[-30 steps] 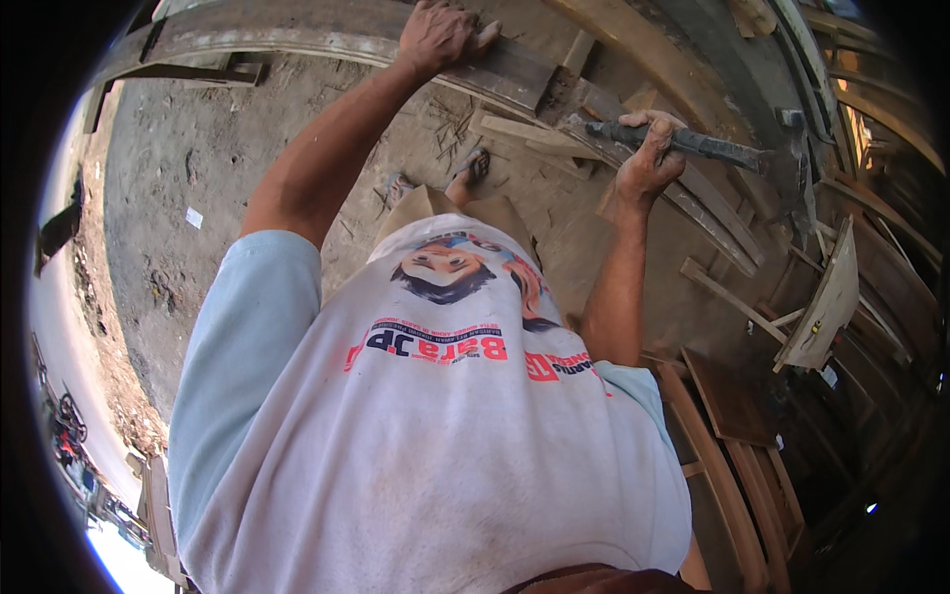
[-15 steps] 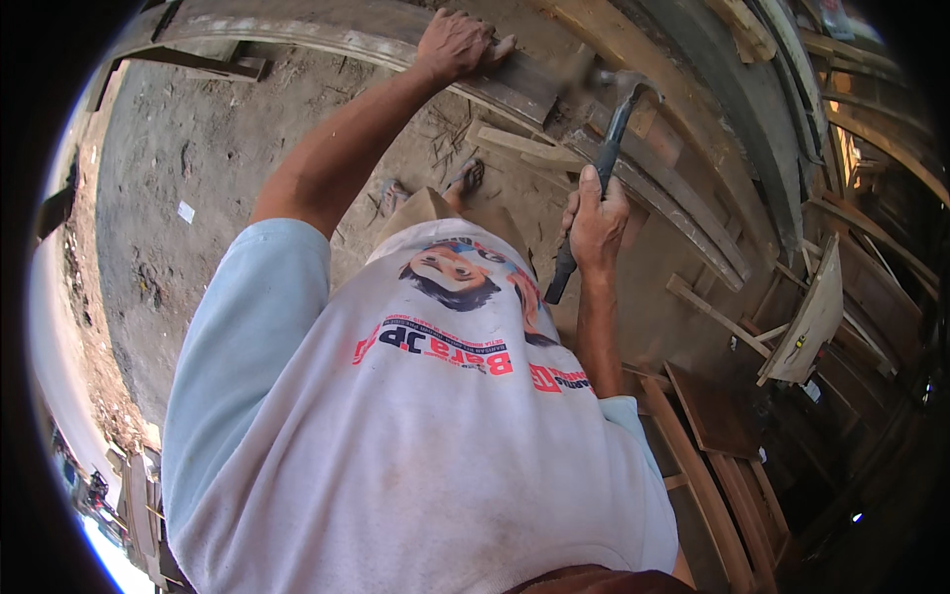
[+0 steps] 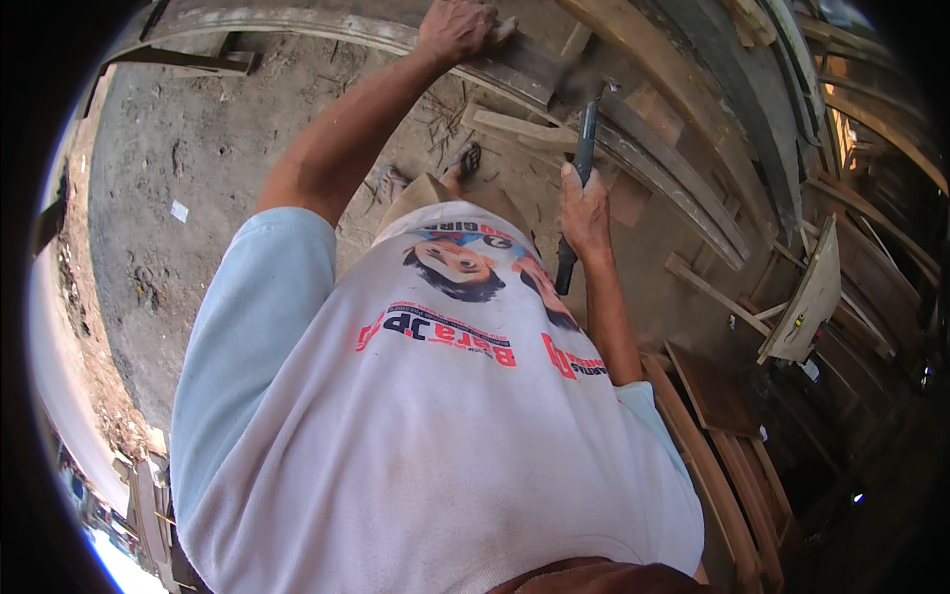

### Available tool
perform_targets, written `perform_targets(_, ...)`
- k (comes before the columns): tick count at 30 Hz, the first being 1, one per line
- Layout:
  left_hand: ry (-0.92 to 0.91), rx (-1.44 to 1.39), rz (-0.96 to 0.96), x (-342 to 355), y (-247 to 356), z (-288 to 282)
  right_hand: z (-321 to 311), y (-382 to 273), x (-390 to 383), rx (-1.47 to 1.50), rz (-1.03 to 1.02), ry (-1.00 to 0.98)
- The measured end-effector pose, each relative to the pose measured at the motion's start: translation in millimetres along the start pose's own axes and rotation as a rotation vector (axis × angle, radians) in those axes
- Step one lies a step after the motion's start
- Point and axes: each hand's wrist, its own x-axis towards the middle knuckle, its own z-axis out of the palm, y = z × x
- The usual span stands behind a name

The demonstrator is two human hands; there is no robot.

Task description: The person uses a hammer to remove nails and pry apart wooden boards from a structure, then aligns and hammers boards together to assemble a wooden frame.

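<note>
Work area: bare, uneven dirt ground (image 3: 228,188) strewn with thin dark scraps near the person's feet; one small white piece (image 3: 179,211) lies on it, off to the left. A long wooden beam (image 3: 327,27), its edge pale and worn, crosses the upper part of the view, bent by the lens, and continues at right as long weathered boards (image 3: 683,193). Left hand (image 3: 460,32): on top of the beam at the upper edge of view, fingers bent downward, thumb stretched out to the right; cannot tell whether it grips the wood or only presses on it. Right hand (image 3: 586,213): closed around the handle of a hammer (image 3: 587,139), thumb laid along the shaft, the black butt end projecting below the fist. Hammer shaft runs nearly upright in view, head uppermost, to the right of the left hand and well apart from it. Head is close to the beam by a dark, blurred patch; contact with the wood cannot be determined. Short pale wood lengths (image 3: 524,127) lie below the beam, between the two forearms. Farther right: a tilted pale panel (image 3: 807,292); below it, a brown board (image 3: 708,386) among leaning timber. Person wears a printed white shirt (image 3: 435,445) with light blue sleeves.
</note>
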Motion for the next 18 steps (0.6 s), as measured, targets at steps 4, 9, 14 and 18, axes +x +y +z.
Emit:
perform_targets(4, 0.066, -0.028, -0.003, 1.8, -12.4, 7.5, -47.8, -113.6, -16.4, 0.297, -0.070, 0.078)
perform_targets(9, 0.108, -0.012, 0.009, -1.5, -11.0, 7.5, -134.5, -209.5, -11.5, 0.363, -1.013, 0.717)
perform_targets(14, 0.054, -0.061, -0.021, 2.4, -8.1, -6.9, -46.5, -89.7, -5.3, 0.257, -0.709, 0.456)
perform_targets(18, 0.112, -0.085, 0.052, -0.6, -3.5, 13.4, 2.8, -34.6, 7.6, 0.439, 0.366, -0.073)
